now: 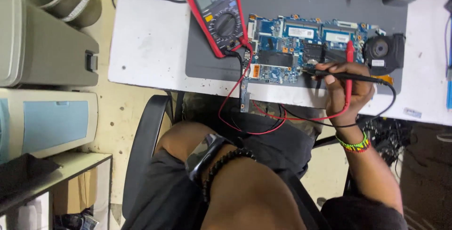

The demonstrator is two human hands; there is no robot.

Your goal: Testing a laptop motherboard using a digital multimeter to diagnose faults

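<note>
The right hand point(346, 91) rests at the front edge of the white surface point(150, 36), its fingers point(329, 68) closed around two slim probes. The black probe point(346, 75) lies nearly level, its tip touching the blue circuit board point(301, 46). The red probe point(349, 77) stands nearly upright in the same grip. A beaded band in green, yellow and red circles that wrist.

The board is flat, rectangular and densely populated, lying on a grey mat point(212, 65). A round black fan point(382, 50) sits at its right end.

A red-cased multimeter point(217, 11) with a round dial and grey display lies tilted on the mat, just beside the board's left end. Thin red and black leads loop down from it over the surface edge.

The left forearm, bearing a watch point(205, 154) and a dark bead bracelet, lies across the lap; the left hand is out of view. Grey and pale blue plastic casings point(44, 84) stand stacked at left.
</note>
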